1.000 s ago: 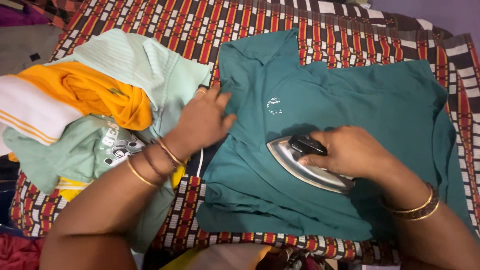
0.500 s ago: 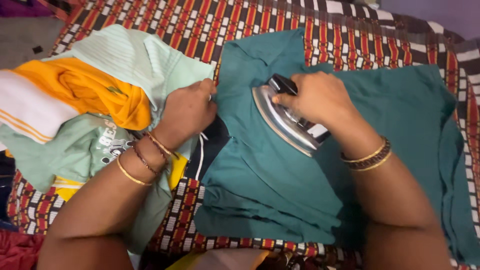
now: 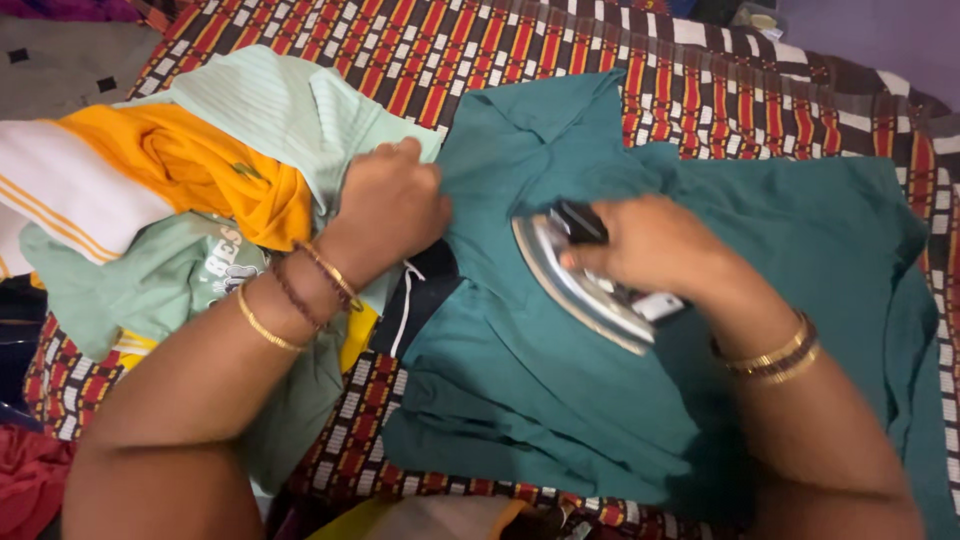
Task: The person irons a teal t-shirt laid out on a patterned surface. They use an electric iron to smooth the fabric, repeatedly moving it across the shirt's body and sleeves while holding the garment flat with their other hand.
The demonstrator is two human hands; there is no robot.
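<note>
A teal shirt (image 3: 560, 380) lies spread flat over a patterned cloth (image 3: 420, 60) of red, orange, black and white checks that covers the surface beneath. No box, basket or other container shows in the view; the only heap is a loose pile of clothes at the left, made up of a pale green striped shirt (image 3: 270, 110), an orange garment (image 3: 190, 170) with a white band, and a light green printed shirt (image 3: 170, 280) under them.

A metal iron (image 3: 575, 280) with a shiny soleplate and a black handle rests on the chest of the teal shirt, its pointed nose toward the shirt's left edge. The right hand (image 3: 650, 250) is closed around the black handle, directly on top of the iron, so most of the handle is hidden under the fingers. Bangles circle the right wrist.

The left hand (image 3: 390, 205) is curled shut on the fabric at the teal shirt's left edge, just below the collar, where it meets the clothes pile. It sits just beside the iron's nose, not touching it. Bangles and a dark bead string sit on the left wrist. A dark garment with a white stripe (image 3: 415, 300) shows under the shirt's edge beneath that hand.
</note>
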